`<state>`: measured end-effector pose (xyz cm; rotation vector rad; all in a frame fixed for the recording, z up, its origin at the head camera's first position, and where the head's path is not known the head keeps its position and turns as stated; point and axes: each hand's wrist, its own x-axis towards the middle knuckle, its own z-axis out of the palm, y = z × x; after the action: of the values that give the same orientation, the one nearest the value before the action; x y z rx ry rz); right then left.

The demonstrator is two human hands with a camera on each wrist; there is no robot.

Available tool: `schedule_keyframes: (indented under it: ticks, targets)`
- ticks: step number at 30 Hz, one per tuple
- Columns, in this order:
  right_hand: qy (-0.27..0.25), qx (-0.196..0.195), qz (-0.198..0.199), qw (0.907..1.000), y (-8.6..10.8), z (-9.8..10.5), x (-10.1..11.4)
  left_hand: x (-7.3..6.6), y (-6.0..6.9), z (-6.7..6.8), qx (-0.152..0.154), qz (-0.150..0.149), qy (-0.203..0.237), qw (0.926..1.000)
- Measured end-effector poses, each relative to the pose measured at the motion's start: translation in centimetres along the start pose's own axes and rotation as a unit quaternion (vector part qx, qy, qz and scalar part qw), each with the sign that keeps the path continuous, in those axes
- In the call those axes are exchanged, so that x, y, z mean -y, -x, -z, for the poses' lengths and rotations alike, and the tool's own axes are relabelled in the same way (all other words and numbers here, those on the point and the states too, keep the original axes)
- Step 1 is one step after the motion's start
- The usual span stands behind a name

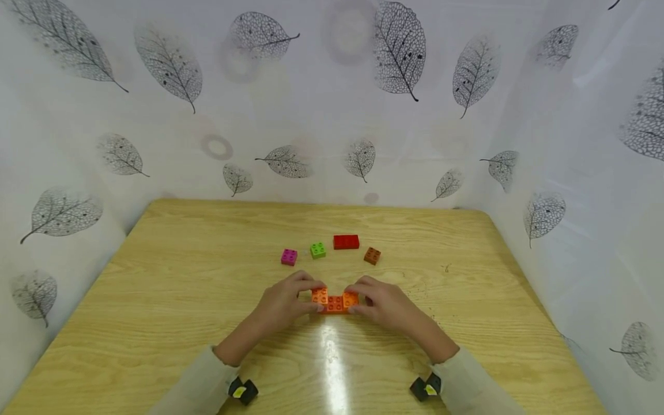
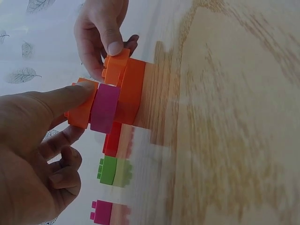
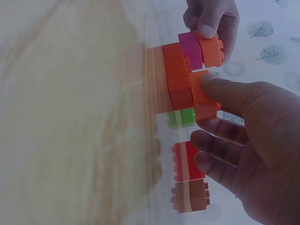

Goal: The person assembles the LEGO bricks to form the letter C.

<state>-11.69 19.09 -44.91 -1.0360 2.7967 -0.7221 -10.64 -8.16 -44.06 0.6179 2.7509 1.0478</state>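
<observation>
A long orange-red toy building brick (image 1: 335,304) lies on the table between both hands. My left hand (image 1: 290,295) pinches a small orange brick (image 2: 80,107) between thumb and fingers. That brick sits on a magenta brick (image 2: 104,108), stacked over the long brick's left end. On the other end is a second small orange brick (image 3: 202,95), which my right hand (image 1: 383,301) pinches with thumb and index finger. Studs show on the long brick's middle, between the two raised ends. Whether every joint is pressed fully together I cannot tell.
Beyond the hands lie a magenta brick (image 1: 289,257), a lime green brick (image 1: 318,250), a longer red brick (image 1: 346,242) and a brown brick (image 1: 372,256). A leaf-printed white curtain (image 1: 321,115) surrounds the wooden table (image 1: 181,276) at the back and sides.
</observation>
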Motion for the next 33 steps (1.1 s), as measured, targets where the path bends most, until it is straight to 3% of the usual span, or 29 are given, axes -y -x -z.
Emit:
schedule_keyframes:
  ticks: [9,14,24,33]
  targets:
    - [-0.005,0.004,-0.007,1.0000,-0.1,0.0,0.0,1.0,-0.2,0.7,0.044,0.019,0.051,0.9975]
    - [-0.013,0.008,-0.007,0.9999,-0.1,0.1,0.0,2.1,-0.6,2.3,0.021,0.034,0.087,0.9954]
    - [-0.014,0.012,-0.011,0.9998,0.0,0.2,0.1,5.9,-2.9,4.0,-0.016,0.041,0.024,0.9987]
    - [-0.021,0.017,-0.016,0.9995,0.0,0.4,0.3,7.7,-5.2,4.7,0.004,0.062,0.009,0.9980]
